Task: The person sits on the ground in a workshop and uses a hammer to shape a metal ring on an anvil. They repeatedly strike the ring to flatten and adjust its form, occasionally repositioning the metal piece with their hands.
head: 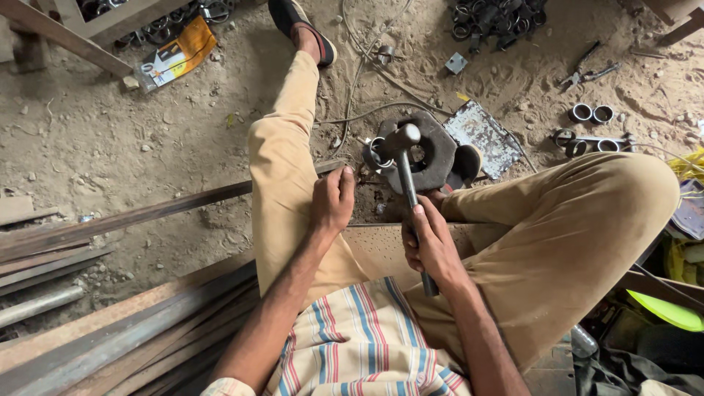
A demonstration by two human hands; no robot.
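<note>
Two hands work over the dirt floor (110, 147): the left hand (332, 199) rests with fingers curled, holding nothing visible, just beside a small metal ring (376, 152) on the thick hexagonal block (433, 150). The right hand's (431, 246) grip wraps the hammer (405, 172), head poised over the ring (apparently mid-hammering, more rings (591, 114) lying right).

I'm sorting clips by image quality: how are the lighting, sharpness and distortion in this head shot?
Head view: soft, even daylight with faint shadows and no glare; the hammer in the right hand and the left hand are sharp, the hexagonal metal block too; wide-angle lens bends the metal bars and knee at the edges.
</note>
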